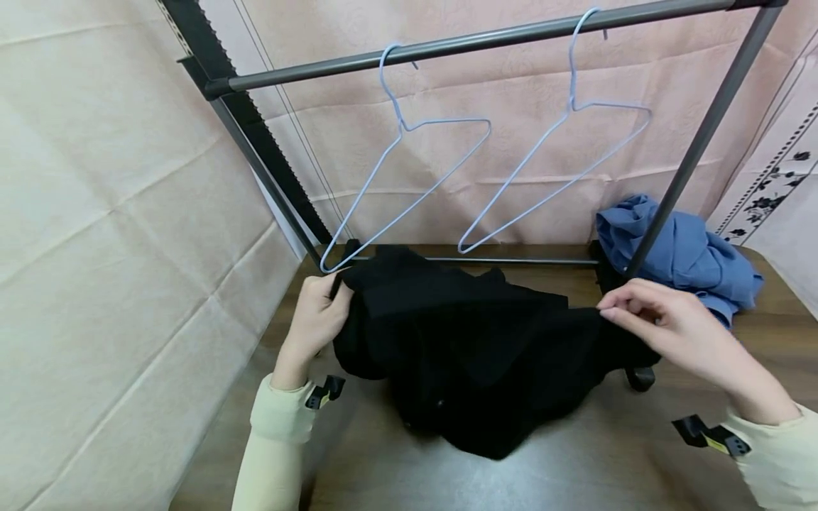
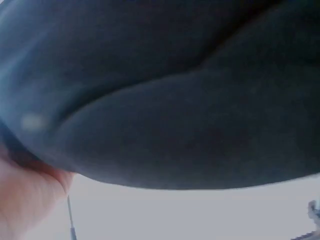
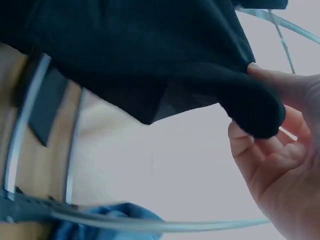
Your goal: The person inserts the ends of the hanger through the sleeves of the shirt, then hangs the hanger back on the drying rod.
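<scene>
A black garment (image 1: 460, 348) is stretched between both hands above the table, its lower part hanging in folds. My left hand (image 1: 319, 312) grips its left end, just below the lower corner of the left hanger. On the other side, my right hand (image 1: 664, 323) pinches the garment's right edge between thumb and fingers. Dark cloth (image 2: 190, 125) fills most of the left wrist view, hiding the left fingertips there. In the right wrist view, thumb and fingers (image 3: 242, 142) hold a rounded fold of the cloth.
Two light blue hangers (image 1: 441, 121) (image 1: 607, 105) hang from a dark metal rail (image 1: 486, 42). The rack's right post (image 1: 703, 135) slants down behind my right hand. A crumpled blue cloth (image 1: 684, 255) lies at the back right of the wooden table (image 1: 511, 482).
</scene>
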Available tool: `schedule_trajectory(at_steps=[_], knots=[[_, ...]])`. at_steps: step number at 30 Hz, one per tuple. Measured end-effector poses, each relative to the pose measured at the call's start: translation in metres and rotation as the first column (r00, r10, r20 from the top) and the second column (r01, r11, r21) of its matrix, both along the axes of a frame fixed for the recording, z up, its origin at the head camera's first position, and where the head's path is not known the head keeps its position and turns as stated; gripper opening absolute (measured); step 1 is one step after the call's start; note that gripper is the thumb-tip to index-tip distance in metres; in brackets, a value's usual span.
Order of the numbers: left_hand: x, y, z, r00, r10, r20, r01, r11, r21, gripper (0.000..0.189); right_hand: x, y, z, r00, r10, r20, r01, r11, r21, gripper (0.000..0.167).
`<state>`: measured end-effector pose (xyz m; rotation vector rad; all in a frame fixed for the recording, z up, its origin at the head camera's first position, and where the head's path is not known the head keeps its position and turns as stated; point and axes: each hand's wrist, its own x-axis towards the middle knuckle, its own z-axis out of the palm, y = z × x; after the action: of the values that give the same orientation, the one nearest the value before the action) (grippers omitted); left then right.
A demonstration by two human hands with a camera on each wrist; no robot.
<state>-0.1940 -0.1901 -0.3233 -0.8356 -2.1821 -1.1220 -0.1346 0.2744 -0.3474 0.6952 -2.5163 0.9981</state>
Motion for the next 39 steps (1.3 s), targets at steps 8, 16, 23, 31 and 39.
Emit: schedule_trajectory(at_steps=[8,16,23,31,39], knots=[[0.003,-0.001,-0.006,0.99,0.032,0.139,-0.031,0.999,-0.01,0.038,0.008,0.021,-0.01,0.994,-0.109,0.024,0.11,0.993,-0.03,0.026],[-0.022,-0.013,-0.066,0.838,0.052,0.543,0.146,0.938,-0.315,0.035,-0.003,0.028,-0.06,0.983,-0.033,0.178,0.028,0.999,0.032,0.017],[-0.026,-0.026,-0.093,0.768,0.127,0.627,0.226,0.863,-0.452,0.02,-0.01,0.024,-0.09,0.952,0.106,0.288,-0.139,0.986,0.095,0.018],[-0.015,-0.033,-0.057,0.869,0.146,0.473,0.058,0.919,-0.39,0.027,-0.021,0.009,-0.057,0.952,0.039,0.304,-0.072,0.992,0.1,0.007],[0.001,-0.014,-0.032,0.91,0.13,0.394,-0.016,0.96,-0.281,0.016,-0.044,-0.025,-0.026,0.971,-0.021,0.237,0.005,0.998,0.068,0.013]])
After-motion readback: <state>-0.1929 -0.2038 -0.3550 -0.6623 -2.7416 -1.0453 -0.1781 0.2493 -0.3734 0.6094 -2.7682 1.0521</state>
